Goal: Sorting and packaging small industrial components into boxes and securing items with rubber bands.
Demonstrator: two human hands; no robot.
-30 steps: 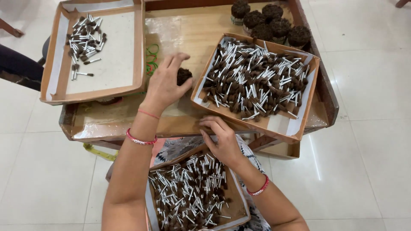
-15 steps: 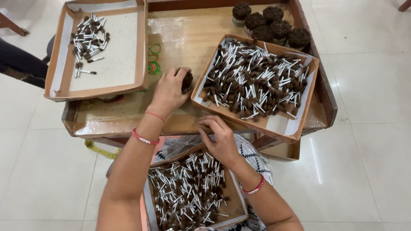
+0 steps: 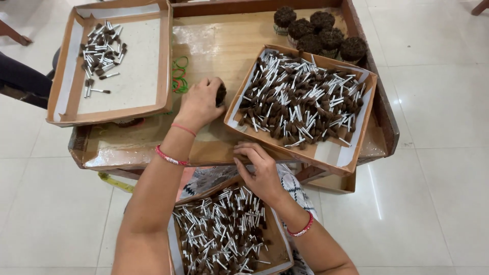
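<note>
Bundling sticks: I'm gripping a dark bundle [image 3: 220, 94] on the worktop [image 3: 214, 40].
My left hand [image 3: 199, 103] is clenching it; right hand [image 3: 262, 170], loosely open, is resting by the lap tray [image 3: 283, 243], needing more sticks.

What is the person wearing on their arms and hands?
Both arms are bare, with no sleeves and no gloves. The left hand has a thin red thread around its wrist, and a red and pink beaded bracelet sits further up that forearm. The right hand has a red beaded bracelet on its wrist. No rings can be made out on the fingers.
</note>
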